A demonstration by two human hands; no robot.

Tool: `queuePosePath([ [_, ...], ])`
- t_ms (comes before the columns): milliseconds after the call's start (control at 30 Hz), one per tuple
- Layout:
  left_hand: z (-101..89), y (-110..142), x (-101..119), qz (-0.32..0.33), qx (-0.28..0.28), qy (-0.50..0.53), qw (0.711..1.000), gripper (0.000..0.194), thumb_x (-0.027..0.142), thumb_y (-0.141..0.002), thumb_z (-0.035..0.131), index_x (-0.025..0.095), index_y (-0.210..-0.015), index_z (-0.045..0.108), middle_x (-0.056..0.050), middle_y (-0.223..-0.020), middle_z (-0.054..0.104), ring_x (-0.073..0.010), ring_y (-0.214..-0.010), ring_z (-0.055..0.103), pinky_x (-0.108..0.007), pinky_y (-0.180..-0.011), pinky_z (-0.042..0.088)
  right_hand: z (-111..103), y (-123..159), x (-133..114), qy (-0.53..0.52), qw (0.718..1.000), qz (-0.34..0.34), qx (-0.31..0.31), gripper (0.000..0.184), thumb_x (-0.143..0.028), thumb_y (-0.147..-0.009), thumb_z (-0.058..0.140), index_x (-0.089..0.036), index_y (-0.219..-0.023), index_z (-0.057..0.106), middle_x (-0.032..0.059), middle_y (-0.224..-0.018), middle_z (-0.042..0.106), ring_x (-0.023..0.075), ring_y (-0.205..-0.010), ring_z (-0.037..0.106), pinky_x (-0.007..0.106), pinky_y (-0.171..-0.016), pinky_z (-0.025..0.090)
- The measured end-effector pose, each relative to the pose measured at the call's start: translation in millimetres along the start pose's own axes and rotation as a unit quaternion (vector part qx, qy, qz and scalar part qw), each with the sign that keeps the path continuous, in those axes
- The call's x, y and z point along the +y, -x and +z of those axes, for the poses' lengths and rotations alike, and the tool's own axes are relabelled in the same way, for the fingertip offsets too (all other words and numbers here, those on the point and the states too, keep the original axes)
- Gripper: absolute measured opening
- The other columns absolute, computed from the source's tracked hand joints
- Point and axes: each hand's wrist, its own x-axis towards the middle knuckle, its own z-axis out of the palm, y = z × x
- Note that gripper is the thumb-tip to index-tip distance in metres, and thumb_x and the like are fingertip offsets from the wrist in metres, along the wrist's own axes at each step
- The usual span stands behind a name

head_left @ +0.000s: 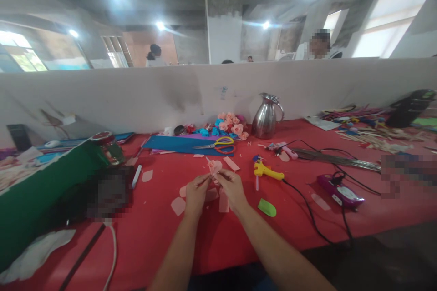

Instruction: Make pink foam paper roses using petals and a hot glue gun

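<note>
A small pink paper flower (214,166) is held up between my two hands over the red table (143,236). My left hand (198,192) pinches it low on its left side. On the right, the fingers of my right hand (232,187) close on the flower's petals. Around and under my hands lie cut pink paper petals (178,206) and strips (224,201). A yellow glue gun (268,171) with a clear glue stick rests to the right, and a green rounded piece (266,208) lies below it. Scissors (218,145) with yellow and red handles lie beyond my hands on blue sheets (167,143).
Finished paper flowers (232,123) are heaped at the back beside a steel jug (265,118). A purple power strip (340,191) with black cords lies right, near a bundle of wires (341,159). A glass jar (108,148) and a green divider (41,186) stand left.
</note>
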Motion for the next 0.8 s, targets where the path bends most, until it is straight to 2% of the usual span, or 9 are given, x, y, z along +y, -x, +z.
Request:
queuePosePath([
  [333,-1.1,-0.3,-0.8,0.009,-0.015,-0.012,1.000,0.020,0.028,-0.065,0.065,0.020,-0.082,0.073,-0.006,-0.089,0.072,-0.0213,-0.085,0.064,-0.033,-0.082,0.047,2.3,1.8,-7.3,0.012,1.000,-0.016,-0.004,0.013,-0.029,-0.066,0.066,-0.019,-0.072,0.069,0.0003,-0.069,0.066,0.0148,-0.067,0.056,0.026,-0.064,0.043],
  [600,-0.7,-0.3,-2.7,0.000,0.006,-0.025,1.000,0.018,0.030,-0.066,0.067,0.021,-0.080,0.073,-0.005,-0.087,0.072,-0.0207,-0.085,0.064,-0.031,-0.082,0.046,-3.6,-0.9,-5.8,-0.038,0.998,-0.006,0.040,0.031,-0.027,-0.068,0.061,-0.016,-0.096,0.067,-0.0017,-0.058,0.060,0.0088,-0.048,0.046,0.023,-0.050,0.036],
  [733,-0.8,-0.2,0.2,0.016,0.019,-0.054,0.998,0.016,0.029,-0.066,0.067,0.022,-0.079,0.073,-0.005,-0.086,0.072,-0.0209,-0.085,0.064,-0.031,-0.082,0.046,-5.4,-2.6,0.2,0.029,0.997,-0.007,0.073,0.024,-0.026,-0.065,0.060,-0.016,-0.086,0.068,0.0006,-0.068,0.064,0.0120,-0.058,0.053,0.024,-0.056,0.040],
  [800,-0.8,-0.1,1.7,0.032,0.026,-0.072,0.997,0.015,0.027,-0.066,0.067,0.022,-0.078,0.073,-0.005,-0.084,0.073,-0.0209,-0.083,0.065,-0.031,-0.082,0.046,-4.9,-2.3,3.3,0.087,0.994,-0.010,0.068,0.023,-0.025,-0.063,0.062,-0.016,-0.083,0.069,0.0023,-0.075,0.067,0.0143,-0.066,0.056,0.026,-0.062,0.042],
])
